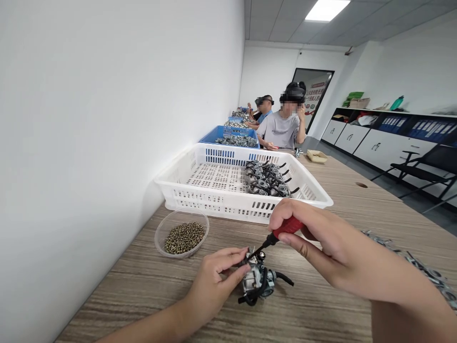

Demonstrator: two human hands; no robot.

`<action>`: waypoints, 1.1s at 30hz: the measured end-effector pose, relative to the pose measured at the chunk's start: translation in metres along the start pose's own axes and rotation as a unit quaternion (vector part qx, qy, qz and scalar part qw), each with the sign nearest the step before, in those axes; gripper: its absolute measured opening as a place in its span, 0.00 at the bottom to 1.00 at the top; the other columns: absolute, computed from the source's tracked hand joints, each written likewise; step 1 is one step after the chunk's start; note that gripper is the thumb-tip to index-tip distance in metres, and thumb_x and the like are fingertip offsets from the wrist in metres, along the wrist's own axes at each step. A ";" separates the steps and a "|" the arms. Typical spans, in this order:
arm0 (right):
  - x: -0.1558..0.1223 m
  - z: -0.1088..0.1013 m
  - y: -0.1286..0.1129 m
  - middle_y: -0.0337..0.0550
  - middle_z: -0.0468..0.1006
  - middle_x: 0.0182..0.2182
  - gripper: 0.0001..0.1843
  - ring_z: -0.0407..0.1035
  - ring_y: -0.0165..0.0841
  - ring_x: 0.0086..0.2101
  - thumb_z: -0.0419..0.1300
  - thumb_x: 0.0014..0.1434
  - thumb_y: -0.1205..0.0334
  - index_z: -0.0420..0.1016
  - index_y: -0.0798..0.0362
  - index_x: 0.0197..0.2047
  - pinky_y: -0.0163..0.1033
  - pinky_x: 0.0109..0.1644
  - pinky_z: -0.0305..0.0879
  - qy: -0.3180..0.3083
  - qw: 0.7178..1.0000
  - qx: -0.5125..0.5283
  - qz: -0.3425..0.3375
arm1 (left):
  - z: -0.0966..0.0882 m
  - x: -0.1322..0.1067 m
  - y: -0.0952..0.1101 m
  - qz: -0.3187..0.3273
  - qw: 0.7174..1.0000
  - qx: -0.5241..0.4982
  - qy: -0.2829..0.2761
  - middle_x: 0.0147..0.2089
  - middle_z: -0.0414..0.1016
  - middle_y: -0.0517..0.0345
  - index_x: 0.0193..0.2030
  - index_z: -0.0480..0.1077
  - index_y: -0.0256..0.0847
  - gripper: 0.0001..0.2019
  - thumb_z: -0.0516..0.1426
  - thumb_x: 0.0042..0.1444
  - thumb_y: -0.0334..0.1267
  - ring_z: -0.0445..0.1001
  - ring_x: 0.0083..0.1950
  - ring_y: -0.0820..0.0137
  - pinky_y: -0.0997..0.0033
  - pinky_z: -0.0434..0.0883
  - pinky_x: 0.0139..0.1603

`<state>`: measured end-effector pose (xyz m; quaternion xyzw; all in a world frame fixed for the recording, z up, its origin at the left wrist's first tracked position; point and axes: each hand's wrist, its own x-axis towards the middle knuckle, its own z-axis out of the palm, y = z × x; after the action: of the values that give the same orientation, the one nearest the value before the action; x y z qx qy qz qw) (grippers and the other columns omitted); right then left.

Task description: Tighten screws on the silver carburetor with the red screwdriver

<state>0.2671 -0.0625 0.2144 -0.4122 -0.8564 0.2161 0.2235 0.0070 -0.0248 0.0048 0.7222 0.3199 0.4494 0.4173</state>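
Observation:
A small metal carburetor (259, 282) with black hoses rests on the wooden table (321, 309) in front of me. My left hand (214, 281) grips its left side, fingers closed around it. My right hand (314, 238) is wrapped round a red-handled screwdriver (282, 231), whose black shaft points down-left with the tip on top of the carburetor. A clear plastic bowl (182, 233) of small brass-coloured screws sits to the left of my hands.
A white perforated basket (214, 200) behind the bowl holds several more carburetors (267, 178). Blue baskets (232, 136) of parts stand further back along the wall. Other people sit at the far end. Loose plastic bags (421, 267) lie at right.

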 end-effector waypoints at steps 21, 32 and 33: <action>-0.001 -0.001 0.000 0.39 0.79 0.46 0.05 0.70 0.35 0.39 0.55 0.83 0.63 0.68 0.43 0.56 0.40 0.44 0.67 0.001 1.000 0.006 -0.004 | -0.001 0.001 0.004 -0.007 1.000 0.015 0.002 0.58 0.91 0.48 0.61 0.90 0.49 0.14 0.68 0.73 0.44 0.89 0.57 0.58 0.62 0.85 0.62; 0.019 0.017 0.003 0.33 0.77 0.30 0.16 0.69 0.35 0.29 0.63 0.82 0.43 0.69 0.45 0.47 0.41 0.34 0.56 0.127 0.979 -0.155 -0.017 | -0.001 0.001 0.004 0.011 1.000 0.010 0.009 0.56 0.92 0.49 0.58 0.90 0.49 0.12 0.70 0.71 0.41 0.90 0.54 0.59 0.65 0.87 0.57; 0.018 0.017 0.002 0.34 0.78 0.33 0.15 0.70 0.35 0.31 0.61 0.82 0.43 0.68 0.45 0.49 0.42 0.35 0.59 0.119 0.981 -0.151 -0.011 | -0.002 0.002 0.004 0.011 1.000 0.010 0.006 0.56 0.92 0.49 0.59 0.90 0.49 0.13 0.70 0.71 0.41 0.90 0.54 0.59 0.64 0.86 0.58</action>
<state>0.2488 -0.0498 0.2032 -0.4542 -0.8512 0.0313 0.2611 0.0063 -0.0246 0.0091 0.7272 0.3192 0.4547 0.4031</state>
